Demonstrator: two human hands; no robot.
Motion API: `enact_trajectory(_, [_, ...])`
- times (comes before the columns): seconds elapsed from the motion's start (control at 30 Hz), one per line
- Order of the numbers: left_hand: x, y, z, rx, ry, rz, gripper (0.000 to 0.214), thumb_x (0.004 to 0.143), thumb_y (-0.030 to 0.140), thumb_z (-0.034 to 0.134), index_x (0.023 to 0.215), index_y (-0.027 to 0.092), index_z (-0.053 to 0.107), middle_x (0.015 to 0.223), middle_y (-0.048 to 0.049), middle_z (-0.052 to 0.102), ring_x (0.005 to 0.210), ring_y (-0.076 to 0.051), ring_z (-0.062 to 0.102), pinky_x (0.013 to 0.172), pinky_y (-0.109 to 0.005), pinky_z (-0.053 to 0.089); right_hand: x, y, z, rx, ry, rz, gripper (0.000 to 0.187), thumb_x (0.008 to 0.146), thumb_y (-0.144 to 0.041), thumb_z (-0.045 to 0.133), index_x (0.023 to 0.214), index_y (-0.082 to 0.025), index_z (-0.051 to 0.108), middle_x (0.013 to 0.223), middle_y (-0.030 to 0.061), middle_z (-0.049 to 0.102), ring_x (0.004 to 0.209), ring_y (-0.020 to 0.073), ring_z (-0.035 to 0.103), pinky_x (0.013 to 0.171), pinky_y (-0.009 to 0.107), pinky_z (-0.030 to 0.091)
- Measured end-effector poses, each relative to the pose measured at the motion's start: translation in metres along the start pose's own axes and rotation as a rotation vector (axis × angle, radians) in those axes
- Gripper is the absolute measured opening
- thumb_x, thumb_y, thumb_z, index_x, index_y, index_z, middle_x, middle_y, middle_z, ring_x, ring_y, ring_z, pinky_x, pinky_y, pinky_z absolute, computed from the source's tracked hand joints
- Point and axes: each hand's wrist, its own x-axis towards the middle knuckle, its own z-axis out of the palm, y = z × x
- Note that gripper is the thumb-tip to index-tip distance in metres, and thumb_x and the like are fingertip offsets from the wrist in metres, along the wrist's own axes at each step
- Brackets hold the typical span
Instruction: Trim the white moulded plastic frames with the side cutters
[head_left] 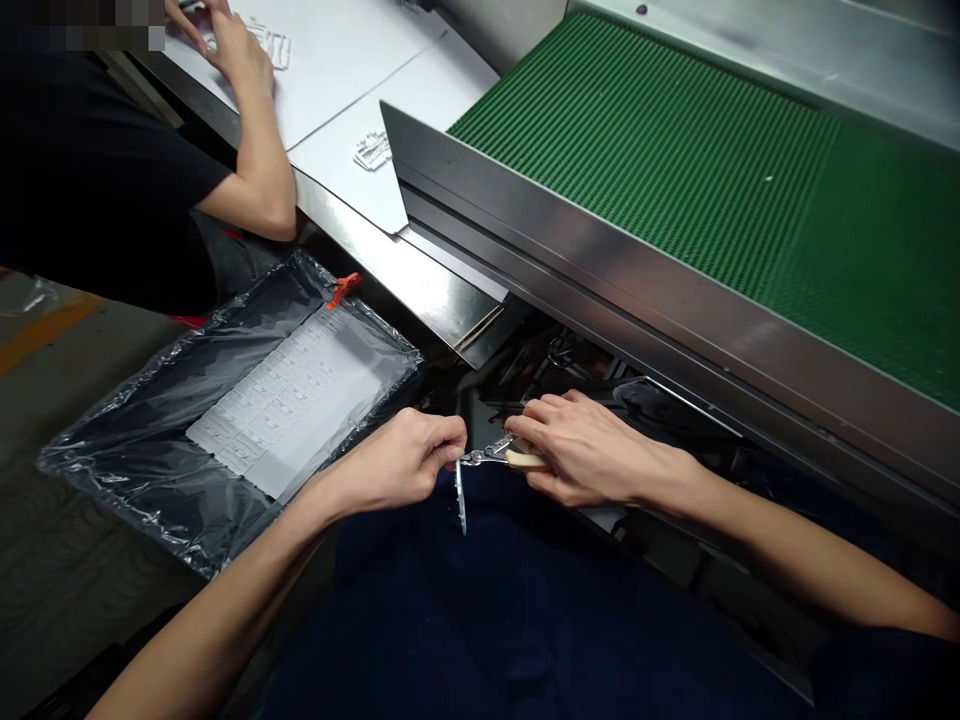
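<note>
My left hand (409, 460) is closed in a pinch on a thin grey plastic strip (460, 497) that hangs edge-on over my dark blue lap. My right hand (581, 445) is wrapped round a small pair of cutters (501, 455) with a pale handle. The metal jaws of the cutters meet the top of the strip next to my left fingertips. Both hands sit close together below the edge of the steel conveyor frame (600, 270).
A bin lined with clear plastic (150, 440) stands at my left and holds a flat layer of grey moulded parts (292, 400); an orange clip (343, 290) grips its rim. A green conveyor belt (720, 170) runs at upper right. Another person's arm (255, 150) rests on white sheets (352, 70) at upper left.
</note>
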Motion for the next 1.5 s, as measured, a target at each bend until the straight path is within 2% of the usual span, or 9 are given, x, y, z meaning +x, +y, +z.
enact_trajectory(0.57, [0.014, 0.003, 0.005, -0.050, -0.016, -0.004, 0.017, 0.081, 0.009, 0.042, 0.066, 0.018, 0.043, 0.057, 0.0044, 0.043, 0.051, -0.009, 0.038, 0.049, -0.023, 0.029, -0.003, 0.005, -0.008, -0.067, 0.033, -0.045, 0.020, 0.078, -0.035, 0.055, 0.085, -0.017, 0.056, 0.079, 0.0075, 0.054, 0.071, 0.0194, 0.053, 0.068, 0.034, 0.035])
enact_trajectory(0.73, [0.017, 0.004, 0.006, -0.096, -0.028, -0.013, 0.018, 0.081, 0.010, 0.043, 0.064, 0.018, 0.043, 0.056, 0.0048, 0.041, 0.051, -0.009, 0.036, 0.048, -0.022, 0.028, 0.003, 0.006, -0.015, -0.039, -0.001, -0.044, 0.014, 0.076, -0.030, 0.056, 0.078, -0.017, 0.059, 0.069, 0.0061, 0.056, 0.057, 0.0159, 0.052, 0.056, 0.028, 0.030])
enact_trajectory(0.87, [0.017, 0.002, 0.008, -0.160, 0.008, -0.083, 0.017, 0.084, 0.018, 0.047, 0.068, 0.017, 0.051, 0.056, 0.0044, 0.045, 0.051, -0.009, 0.038, 0.048, -0.022, 0.029, 0.003, 0.011, -0.013, 0.124, -0.032, 0.025, 0.008, 0.072, -0.025, 0.056, 0.067, -0.019, 0.058, 0.056, 0.0013, 0.052, 0.045, 0.0114, 0.044, 0.049, 0.026, 0.023])
enact_trajectory(1.03, [0.011, -0.009, 0.028, -0.528, 0.133, -0.223, 0.024, 0.089, 0.038, 0.046, 0.088, 0.017, 0.056, 0.074, 0.0001, 0.057, 0.063, -0.012, 0.050, 0.056, -0.023, 0.038, -0.006, 0.027, 0.022, 0.507, -0.055, 0.294, 0.025, 0.082, -0.037, 0.048, 0.071, -0.019, 0.062, 0.056, 0.0007, 0.057, 0.048, 0.0120, 0.047, 0.050, 0.025, 0.029])
enact_trajectory(1.17, [0.005, -0.019, 0.057, -0.894, 0.146, -0.298, 0.027, 0.087, 0.040, 0.053, 0.100, 0.017, 0.056, 0.096, -0.0050, 0.059, 0.087, -0.018, 0.058, 0.075, -0.027, 0.044, -0.016, 0.031, 0.057, 0.517, 0.067, 0.510, 0.028, 0.082, -0.040, 0.049, 0.093, -0.018, 0.063, 0.083, 0.0065, 0.065, 0.073, 0.0195, 0.059, 0.062, 0.026, 0.039])
enact_trajectory(1.23, [0.005, -0.021, 0.067, -1.175, 0.238, -0.338, 0.025, 0.089, 0.040, 0.049, 0.104, 0.020, 0.051, 0.098, -0.0055, 0.060, 0.092, -0.020, 0.060, 0.080, -0.032, 0.046, -0.019, 0.028, 0.066, 0.502, 0.142, 0.507, 0.031, 0.082, -0.039, 0.051, 0.104, -0.019, 0.059, 0.098, 0.0081, 0.064, 0.084, 0.0207, 0.059, 0.069, 0.027, 0.041])
enact_trajectory(1.3, [0.009, -0.021, 0.072, -1.372, 0.301, -0.364, 0.023, 0.091, 0.040, 0.045, 0.101, 0.020, 0.049, 0.091, -0.0052, 0.063, 0.086, -0.021, 0.063, 0.077, -0.033, 0.049, -0.020, 0.024, 0.067, 0.496, 0.192, 0.468, 0.032, 0.083, -0.039, 0.050, 0.107, -0.019, 0.057, 0.101, 0.0084, 0.062, 0.087, 0.0199, 0.059, 0.073, 0.027, 0.042])
enact_trajectory(1.4, [0.016, -0.016, 0.073, -1.464, 0.199, -0.361, 0.024, 0.090, 0.038, 0.047, 0.091, 0.016, 0.053, 0.087, -0.0088, 0.066, 0.081, -0.022, 0.065, 0.077, -0.034, 0.050, -0.021, 0.020, 0.061, 0.433, 0.248, 0.417, 0.032, 0.083, -0.040, 0.049, 0.104, -0.017, 0.057, 0.097, 0.0090, 0.061, 0.086, 0.0191, 0.058, 0.075, 0.028, 0.042])
enact_trajectory(1.5, [0.018, -0.009, 0.074, -1.608, 0.052, -0.366, 0.031, 0.091, 0.041, 0.041, 0.099, 0.015, 0.057, 0.098, -0.0131, 0.066, 0.096, -0.026, 0.063, 0.088, -0.041, 0.046, -0.024, 0.020, 0.056, 0.351, 0.271, 0.346, 0.035, 0.083, -0.042, 0.050, 0.105, -0.015, 0.056, 0.093, 0.0086, 0.060, 0.083, 0.0184, 0.057, 0.073, 0.027, 0.042])
